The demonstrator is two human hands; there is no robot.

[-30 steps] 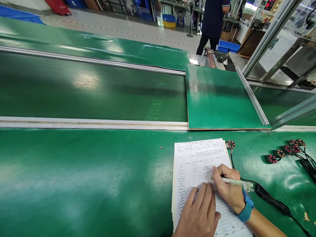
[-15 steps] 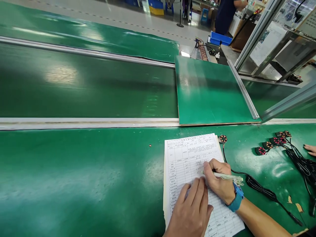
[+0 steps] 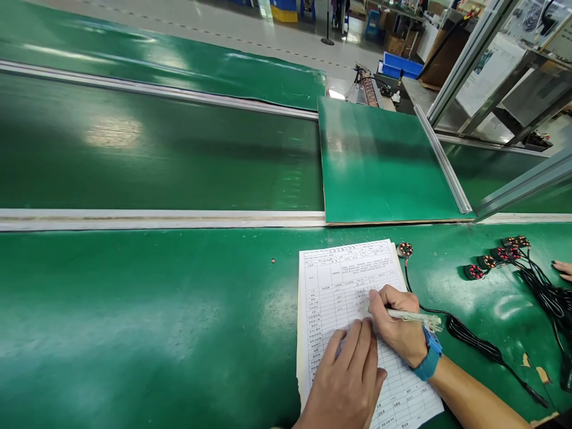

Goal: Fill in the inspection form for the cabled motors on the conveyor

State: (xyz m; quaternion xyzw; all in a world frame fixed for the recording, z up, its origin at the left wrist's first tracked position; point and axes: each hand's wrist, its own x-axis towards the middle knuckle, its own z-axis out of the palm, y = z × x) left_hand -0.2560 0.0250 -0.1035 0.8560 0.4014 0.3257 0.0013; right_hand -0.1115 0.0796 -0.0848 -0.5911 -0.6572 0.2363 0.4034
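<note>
A printed form (image 3: pixel 333 304) with a table of rows lies on the green bench, some cells filled in by hand. My left hand (image 3: pixel 346 378) rests flat on its lower part, fingers stretched out. In a writing grip, my right hand (image 3: pixel 397 325) holds a pale pen (image 3: pixel 413 316) over the middle of the form. The pen's tip is hidden by the fingers. A blue watch (image 3: pixel 429 357) is on the right wrist. Just beyond the form's top right corner sits a small round part with a coil-like face (image 3: pixel 404 250); its black cable (image 3: pixel 473 339) runs past my right hand.
Several similar round parts (image 3: pixel 503 255) with bundled black cables (image 3: pixel 543 292) lie at the right. Another person's fingers (image 3: pixel 563 270) show at the right edge. A raised green board (image 3: pixel 393 164) and metal frame posts (image 3: pixel 527 185) stand behind the form.
The view has shifted very slightly. Both hands stay in nearly the same place on the form. A person standing in the background at the upper right has gone out of view.
</note>
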